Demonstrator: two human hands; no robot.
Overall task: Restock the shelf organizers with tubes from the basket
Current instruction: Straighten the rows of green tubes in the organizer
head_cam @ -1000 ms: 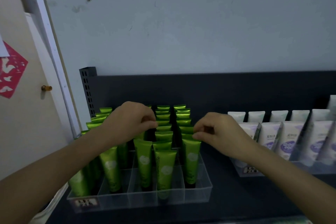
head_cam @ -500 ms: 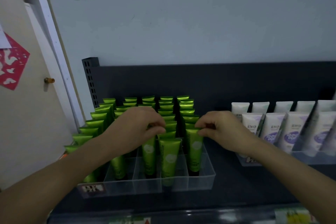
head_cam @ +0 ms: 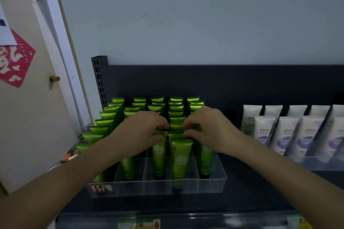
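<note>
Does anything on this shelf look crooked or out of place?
Only slightly: the front tube in one middle lane of the clear organizer stands further forward than the other green tubes, twisted so its lettering shows at the edge. The white tubes look orderly.

The front green tube (head_cam: 181,161) in the clear organizer (head_cam: 212,184) has lettering running up its side that looks like "Chamomile", though it is blurred. The sticker (head_cam: 101,189) on the organizer's front left corner cannot be read. To the organizer's right, the white tubes (head_cam: 264,132) bear Chinese characters too small to make out.
</note>
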